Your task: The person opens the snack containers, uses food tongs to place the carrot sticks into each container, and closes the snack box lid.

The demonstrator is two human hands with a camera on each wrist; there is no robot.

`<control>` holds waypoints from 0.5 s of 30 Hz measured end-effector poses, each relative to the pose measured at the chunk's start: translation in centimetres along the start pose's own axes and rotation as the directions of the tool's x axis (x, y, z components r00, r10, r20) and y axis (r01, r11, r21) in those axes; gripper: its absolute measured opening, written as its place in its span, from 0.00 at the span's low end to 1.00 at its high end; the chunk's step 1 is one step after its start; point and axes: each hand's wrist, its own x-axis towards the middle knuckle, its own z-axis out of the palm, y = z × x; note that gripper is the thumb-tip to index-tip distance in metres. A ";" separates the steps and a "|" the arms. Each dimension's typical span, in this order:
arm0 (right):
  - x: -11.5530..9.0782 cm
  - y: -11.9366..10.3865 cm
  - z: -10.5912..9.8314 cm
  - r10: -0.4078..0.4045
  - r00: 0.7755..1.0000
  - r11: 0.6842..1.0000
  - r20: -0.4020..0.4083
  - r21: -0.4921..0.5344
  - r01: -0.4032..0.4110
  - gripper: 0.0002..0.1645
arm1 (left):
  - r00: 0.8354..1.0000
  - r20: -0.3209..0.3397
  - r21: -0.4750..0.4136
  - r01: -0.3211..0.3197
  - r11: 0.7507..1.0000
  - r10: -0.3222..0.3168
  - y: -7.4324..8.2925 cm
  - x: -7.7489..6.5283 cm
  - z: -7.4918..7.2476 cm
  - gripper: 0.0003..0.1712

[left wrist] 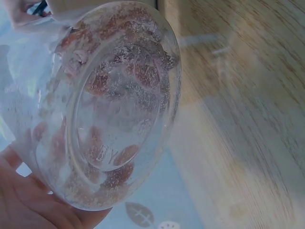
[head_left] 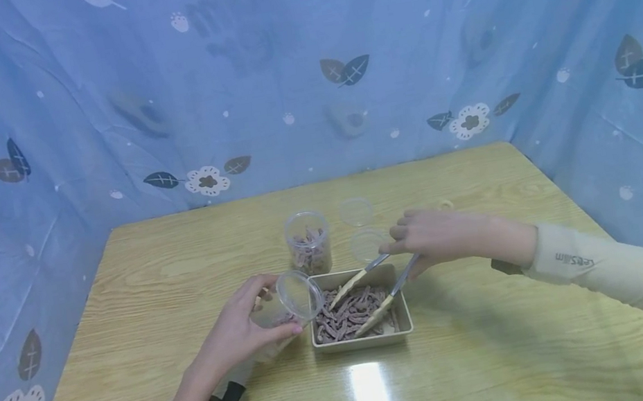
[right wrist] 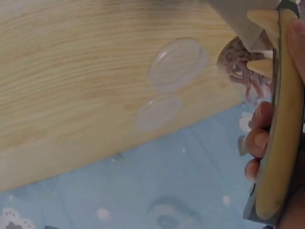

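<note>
My left hand (head_left: 237, 329) grips a clear plastic jar (head_left: 301, 296), tilted with its mouth toward the tray (head_left: 364, 344). Some powdery brownish-purple pieces (left wrist: 143, 31) lie inside near the jar's base in the left wrist view. The shallow rectangular tray holds many sugar-dusted, purplish-brown strips (head_left: 331, 322). From the right, my right hand (head_left: 437, 235) holds metal tongs (head_left: 400, 280) with pale yellow ends. The tong arms are spread apart, tips down among the strips. Yellow grip panels (right wrist: 283, 129) show under the fingers in the right wrist view.
Behind the tray stands a second clear jar (head_left: 309, 248), upright and uncapped, partly filled with similar strips. Two clear round lids (head_left: 356, 212) lie flat to its right. A blue patterned curtain (head_left: 279, 95) borders the wooden table (head_left: 179, 258) at the back and sides.
</note>
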 end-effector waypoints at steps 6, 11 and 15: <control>-0.2 -0.1 0.3 -0.034 0.996 0.999 -0.077 -0.038 0.031 0.33 | 1.000 0.001 -0.015 -0.006 1.000 0.006 0.0 0.0 0.0 0.46; -0.4 -0.4 0.4 -0.062 0.992 0.996 -0.107 -0.065 0.055 0.30 | 1.000 0.012 -0.028 0.001 1.000 0.000 0.0 0.0 0.0 0.44; -0.8 -0.7 0.6 -0.089 0.986 0.994 -0.141 -0.078 0.079 0.27 | 1.000 0.016 -0.022 0.005 1.000 -0.005 0.1 0.0 0.0 0.45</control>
